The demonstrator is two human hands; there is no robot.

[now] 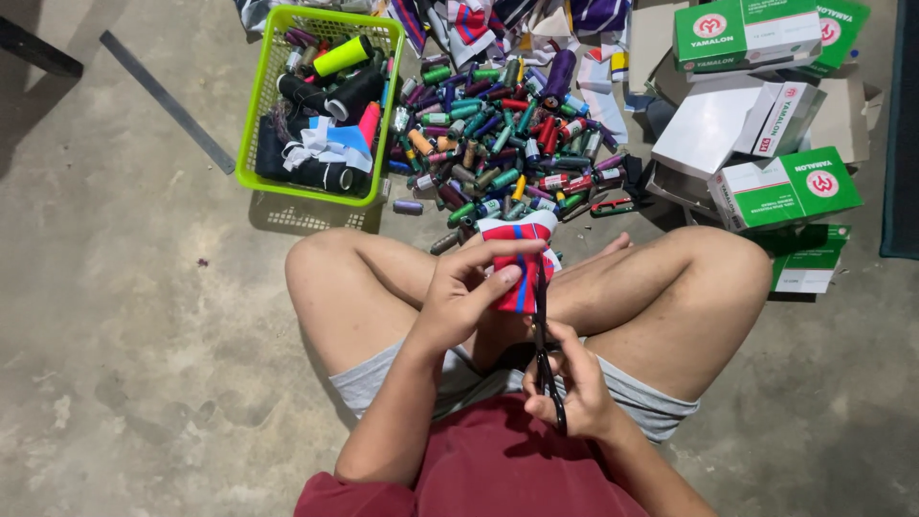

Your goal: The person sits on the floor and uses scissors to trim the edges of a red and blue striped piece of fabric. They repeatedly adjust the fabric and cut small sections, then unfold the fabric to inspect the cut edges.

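Note:
I sit cross-legged on a concrete floor. My left hand (471,287) pinches a small piece of red, blue and white fabric (514,257) held up over my lap. My right hand (567,383) grips black scissors (542,330) by the handles, blades pointing up along the right side of the fabric. Whether the blades are cutting into the cloth is too small to tell.
A heap of several coloured thread spools (498,144) lies in front of my knees. A lime-green basket (257,115) with spools and cloth stands at the left. Green and white cardboard boxes (780,187) are stacked at the right. Fabric scraps (469,24) lie behind the spools. A grey strip (168,101) rests on the floor.

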